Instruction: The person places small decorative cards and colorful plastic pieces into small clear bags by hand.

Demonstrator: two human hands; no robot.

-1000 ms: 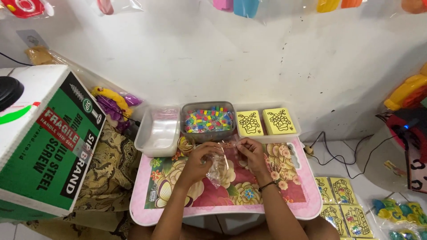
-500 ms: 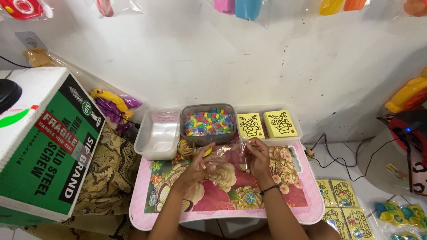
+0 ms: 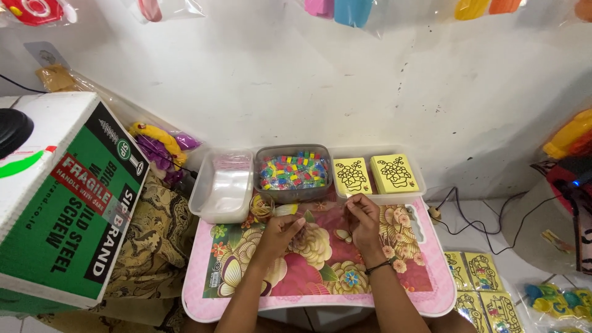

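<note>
Your hands pinch a clear bag.
Left hand and right hand each grip the bag over the flowered table.

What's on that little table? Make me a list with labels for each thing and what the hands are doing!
Table: small pink lap table with a flowery top
Left hand: left hand pinching a thin clear plastic bag
Right hand: right hand pinching the same bag; black band on the wrist
Back left: clear plastic tub of clear bags
Back middle: grey tub of small colourful beads
Back right: tray with two stacks of yellow flower picture cards
Near the left hand: small bunch of rubber bands
Far left: big green and white cardboard box
</note>
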